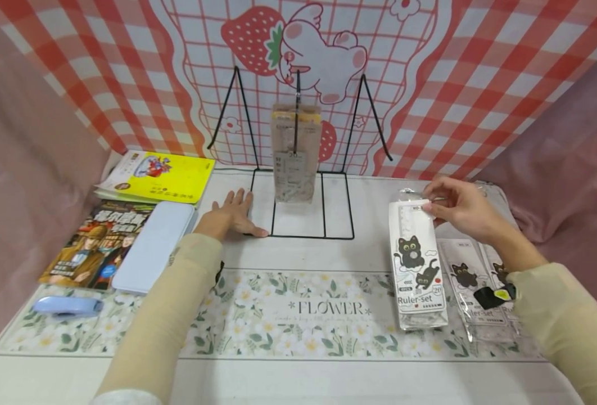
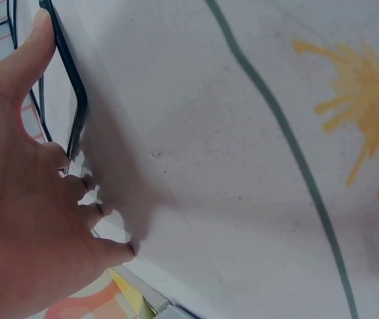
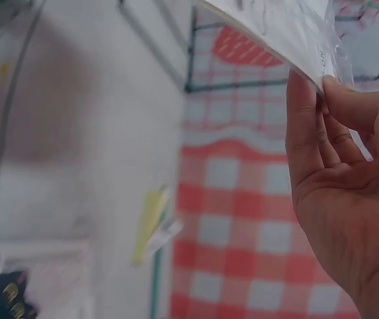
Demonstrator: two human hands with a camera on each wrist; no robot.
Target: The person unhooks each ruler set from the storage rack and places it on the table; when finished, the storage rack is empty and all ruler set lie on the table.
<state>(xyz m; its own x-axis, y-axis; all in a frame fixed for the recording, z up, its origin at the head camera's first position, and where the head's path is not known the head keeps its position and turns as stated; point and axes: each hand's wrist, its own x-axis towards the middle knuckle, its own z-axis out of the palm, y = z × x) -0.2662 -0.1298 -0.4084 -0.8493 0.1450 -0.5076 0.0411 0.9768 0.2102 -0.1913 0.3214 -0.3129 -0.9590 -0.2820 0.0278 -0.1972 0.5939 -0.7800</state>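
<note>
My right hand (image 1: pixel 462 208) pinches the top edge of a ruler set packet (image 1: pixel 419 256), printed with black cats, which hangs tilted toward me. In the right wrist view, thumb and fingers grip the packet's corner (image 3: pixel 326 60). My left hand (image 1: pixel 233 215) rests on the table with its fingers spread, the thumb touching the base of a black wire display rack (image 1: pixel 324 237). On the rack's middle hook hangs a clear packet (image 1: pixel 297 169) of rulers. Below my right wrist, more cat ruler set packets (image 1: pixel 473 287) lie on the table, partly hidden by the wrist strap and sleeve.
At the left lie a yellow book (image 1: pixel 177 177), a dark comic-style book (image 1: pixel 93 244), a pale blue flat case (image 1: pixel 154 247) and a small blue stapler-like object (image 1: pixel 68 305). Two bare rack hooks (image 1: pixel 374 112) stick out toward me. A checked cloth (image 1: pixel 141 67) hangs behind.
</note>
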